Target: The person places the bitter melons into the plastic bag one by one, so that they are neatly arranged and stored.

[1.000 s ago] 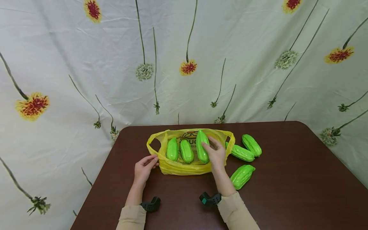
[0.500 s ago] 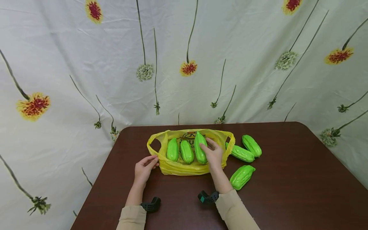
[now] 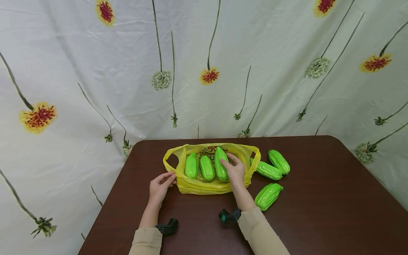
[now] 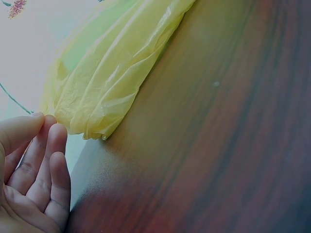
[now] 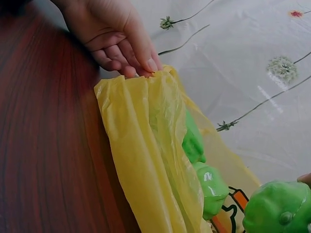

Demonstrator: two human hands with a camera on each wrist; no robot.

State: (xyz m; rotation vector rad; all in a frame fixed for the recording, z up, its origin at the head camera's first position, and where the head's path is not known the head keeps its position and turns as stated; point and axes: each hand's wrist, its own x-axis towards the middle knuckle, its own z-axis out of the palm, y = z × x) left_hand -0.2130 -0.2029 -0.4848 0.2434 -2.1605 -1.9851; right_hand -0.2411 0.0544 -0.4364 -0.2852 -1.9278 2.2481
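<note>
A yellow plastic bag (image 3: 204,188) lies with its mouth spread on the table. Thumb and fingertips of my left hand (image 3: 158,187) pinch its left edge, also visible in the left wrist view, where the bag film (image 4: 112,73) hangs in folds. My right hand (image 3: 237,171) grips a bright green bitter melon (image 3: 220,164) over the bag's right half, tilted with its pointed end up. Two more bitter melons rest inside, one at the left (image 3: 191,165) and one in the middle (image 3: 207,168). The right wrist view shows the held melon's knobbly end (image 5: 277,208).
On the dark wooden table (image 3: 334,198), right of the bag, lie two bitter melons side by side, one nearer (image 3: 269,170) and one farther (image 3: 279,161). Another bitter melon (image 3: 268,196) lies closer, beside my right forearm. A flowered cloth (image 3: 191,99) hangs behind the table.
My right hand has shifted slightly left and lower with its bitter melon, closer to the middle melon. The left hand stays at the bag's edge.
</note>
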